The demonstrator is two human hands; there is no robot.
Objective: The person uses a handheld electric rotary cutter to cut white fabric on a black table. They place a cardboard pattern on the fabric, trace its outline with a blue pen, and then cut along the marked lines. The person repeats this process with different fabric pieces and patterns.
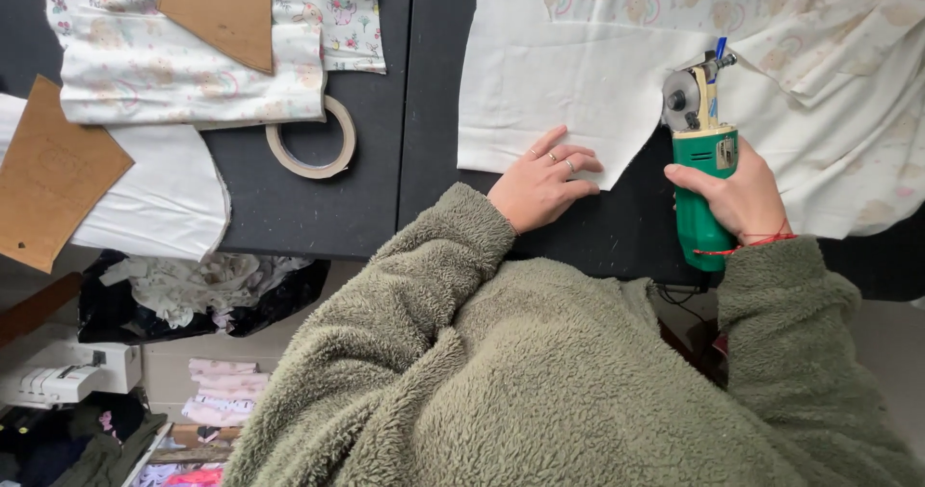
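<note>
The right hand (737,198) was clamped around the green rotary cutter (703,184), a rigid tool, at 3 o'clock. The left hand (540,186), fingers spread, pressed flat the soft, limp white fabric (540,92) at 12 o'clock.

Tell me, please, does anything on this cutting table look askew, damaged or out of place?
Nothing looks damaged. The left hand presses the white fabric flat while the right hand grips the green rotary cutter. Only the printed fabric under a cardboard pattern lies bunched and rumpled.
</note>
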